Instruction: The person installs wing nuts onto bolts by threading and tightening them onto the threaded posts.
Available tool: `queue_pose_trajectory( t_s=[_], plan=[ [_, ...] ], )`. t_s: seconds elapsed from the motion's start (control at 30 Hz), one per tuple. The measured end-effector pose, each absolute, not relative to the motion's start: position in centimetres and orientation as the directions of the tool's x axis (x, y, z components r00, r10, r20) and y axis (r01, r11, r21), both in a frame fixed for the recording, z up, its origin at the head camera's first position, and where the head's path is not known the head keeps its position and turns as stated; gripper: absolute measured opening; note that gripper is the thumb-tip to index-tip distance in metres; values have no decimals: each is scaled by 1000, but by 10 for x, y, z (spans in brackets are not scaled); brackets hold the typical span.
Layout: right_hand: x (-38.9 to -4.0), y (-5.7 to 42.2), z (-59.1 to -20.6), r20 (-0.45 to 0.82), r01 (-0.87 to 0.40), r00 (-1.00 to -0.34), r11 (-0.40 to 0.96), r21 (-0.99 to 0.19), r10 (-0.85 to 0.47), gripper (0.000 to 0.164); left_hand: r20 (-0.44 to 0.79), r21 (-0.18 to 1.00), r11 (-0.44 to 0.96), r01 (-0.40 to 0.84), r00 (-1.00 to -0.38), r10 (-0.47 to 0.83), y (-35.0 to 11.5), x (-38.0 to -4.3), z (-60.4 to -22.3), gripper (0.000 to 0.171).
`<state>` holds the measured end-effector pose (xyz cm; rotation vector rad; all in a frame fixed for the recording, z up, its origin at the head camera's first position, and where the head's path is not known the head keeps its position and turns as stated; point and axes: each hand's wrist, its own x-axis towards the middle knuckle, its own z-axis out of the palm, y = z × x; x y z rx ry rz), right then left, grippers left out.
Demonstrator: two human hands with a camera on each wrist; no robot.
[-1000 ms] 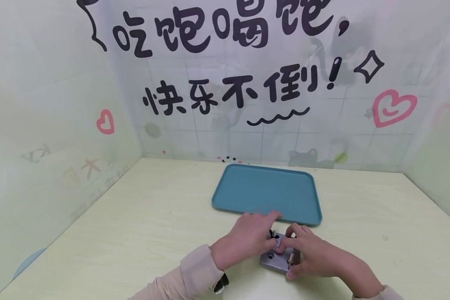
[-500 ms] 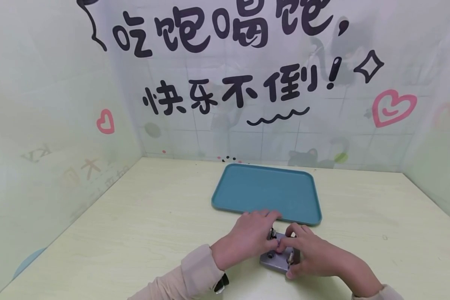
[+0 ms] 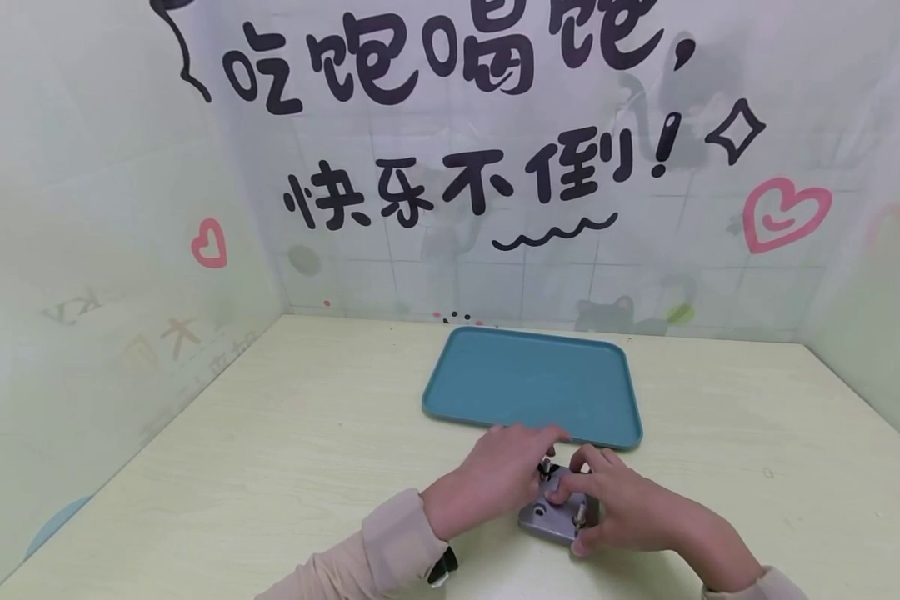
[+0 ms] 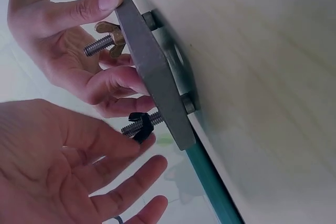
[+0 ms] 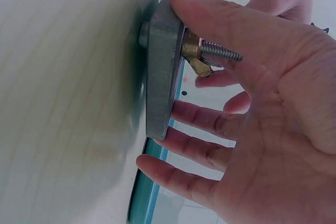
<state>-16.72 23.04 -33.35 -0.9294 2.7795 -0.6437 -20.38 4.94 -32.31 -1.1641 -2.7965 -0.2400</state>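
Note:
A flat grey metal plate (image 3: 543, 527) with bolts through it is low over the table, near the tray's front edge. My right hand (image 3: 633, 508) grips it, thumb on one edge and fingers at the opposite side, one finger lying across its upper face. At the plate's far side is my left hand (image 3: 491, 475); in the left wrist view its thumb and forefinger pinch a black wing nut (image 4: 140, 124) on a threaded bolt. The other left fingers are spread away from it. A brass-coloured wing nut (image 5: 192, 53) sits on another bolt beside the right thumb.
Behind the hands lies a blue rectangular tray (image 3: 532, 383) on the pale wooden table (image 3: 307, 450). Printed sheets (image 3: 390, 283) wall in the table at the back and both sides. A small dark object (image 3: 442, 567) shows by the left sleeve (image 3: 401, 533).
The left thumb has drawn back from the middle of the plate, and the left fingertips have shifted slightly around the black wing nut. The right hand and the plate stay nearly in place.

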Motion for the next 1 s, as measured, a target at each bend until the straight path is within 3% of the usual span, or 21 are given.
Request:
queue_pose_trajectory(
  t_s=[0.17,0.43,0.8,1.0],
  plan=[
    [-167,230,-334,-1,-540,-799,719,-438,-601,33,140,78,719,691,-721,678,48,-203,-322,45],
    [-168,230,-333,-12,-529,-804,724,-444,-595,32,140,140,709,691,-723,677,47,-203,-323,39],
    [-167,229,-332,-10,-528,-805,725,-443,-593,32,137,105,731,674,-738,661,48,-203,-322,44],
    [-167,230,-332,-24,-513,-809,726,-458,-587,32,151,150,686,712,-702,696,48,-203,-324,47]
  ],
)
